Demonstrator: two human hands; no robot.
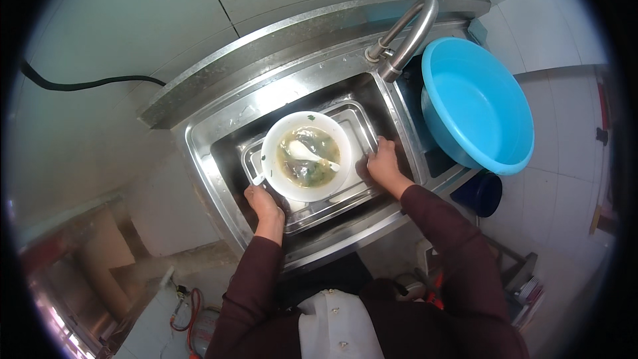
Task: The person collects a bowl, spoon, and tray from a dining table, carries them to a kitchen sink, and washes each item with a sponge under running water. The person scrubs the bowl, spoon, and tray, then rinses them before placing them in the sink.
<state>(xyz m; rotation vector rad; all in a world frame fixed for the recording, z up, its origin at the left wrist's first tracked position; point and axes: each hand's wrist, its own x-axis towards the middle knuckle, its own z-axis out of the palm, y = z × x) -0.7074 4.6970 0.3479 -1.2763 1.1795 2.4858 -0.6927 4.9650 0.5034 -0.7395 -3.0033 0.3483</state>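
Note:
A rectangular stainless steel tray [356, 172] is over the left sink basin, and both my hands grip its short sides. My left hand [264, 206] has hold of the left end, beside a small white handle [258, 178] that sticks out by the bowl. On the opposite end, my right hand [386, 163] is closed around the rim. A white bowl [275, 132] stands on the tray, holding cloudy broth [319, 135] with green bits in it. One white soup spoon [304, 151] lies in the broth. Green scraps cling to the bowl's rim.
A curved steel faucet [418, 35] rises behind the sink [219, 127]. To the right, a light blue plastic basin [473, 104] rests tilted over the second basin. Below it is a dark blue container [482, 193]. A gas cylinder [204, 329] with an orange hose stands at lower left.

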